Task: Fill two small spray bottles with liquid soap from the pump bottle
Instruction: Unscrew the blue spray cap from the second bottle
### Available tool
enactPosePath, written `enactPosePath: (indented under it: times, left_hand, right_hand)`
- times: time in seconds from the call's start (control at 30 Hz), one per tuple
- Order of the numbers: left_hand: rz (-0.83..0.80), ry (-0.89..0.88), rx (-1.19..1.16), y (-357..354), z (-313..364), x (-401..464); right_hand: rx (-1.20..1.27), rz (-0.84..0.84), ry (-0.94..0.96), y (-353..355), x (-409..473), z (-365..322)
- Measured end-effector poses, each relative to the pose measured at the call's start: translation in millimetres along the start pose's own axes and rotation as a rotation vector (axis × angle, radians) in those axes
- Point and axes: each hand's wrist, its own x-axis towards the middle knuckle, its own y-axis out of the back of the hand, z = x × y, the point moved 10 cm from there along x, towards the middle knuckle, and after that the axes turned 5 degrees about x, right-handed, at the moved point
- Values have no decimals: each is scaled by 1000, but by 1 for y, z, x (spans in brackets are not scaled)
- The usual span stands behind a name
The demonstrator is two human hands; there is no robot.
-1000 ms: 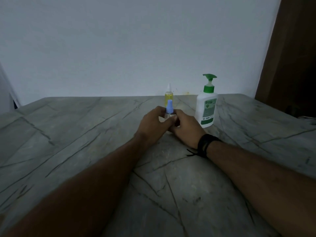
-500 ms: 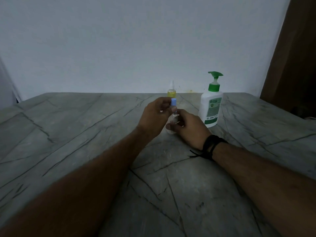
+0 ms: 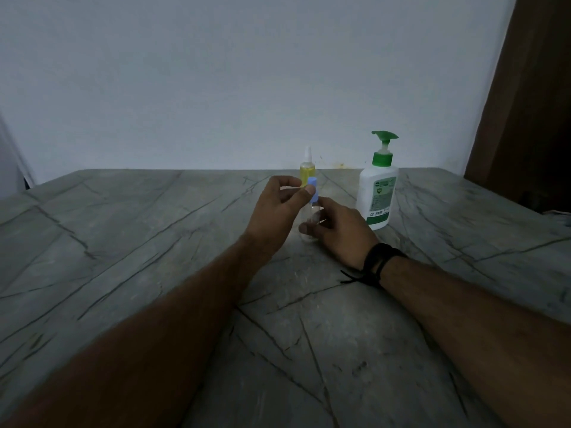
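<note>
The clear spray bottle (image 3: 311, 222) stands upright on the counter (image 3: 154, 242) between both hands — right hand (image 3: 336, 230) grips its body, left hand (image 3: 278, 208) pinches the blue cap (image 3: 312, 189) straight above — pump bottle (image 3: 377, 193) just right.

Marble table (image 3: 154, 242) bears pump bottle (image 3: 377, 193), seemingly two spray bottles (image 3: 307, 171).

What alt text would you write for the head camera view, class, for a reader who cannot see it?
Two hands work on a small clear spray bottle on a grey marble table: the left hand pinches its blue cap, the right hand holds its body. Behind stand a yellow-filled spray bottle and a white, green-topped pump bottle.
</note>
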Motion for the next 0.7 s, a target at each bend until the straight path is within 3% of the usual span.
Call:
enactPosePath:
  times: [0.13,0.33,0.47,0.6,0.7]
  left_hand:
    - [76,-25,22,10,3,2]
    - [-37,-37,27,-4,0,-1]
    - [67,-83,191,2,5,6]
    - [0,-73,284,-4,0,8]
    - [43,-127,317,1,12,7]
  right_hand:
    - [8,-9,2,-1,0,1]
    - [-1,-3,12,0,-1,-1]
    - [-3,-12,8,-1,-1,-1]
    - [-22,-10,36,-1,-1,-6]
    - [-14,-10,11,-2,-1,-3]
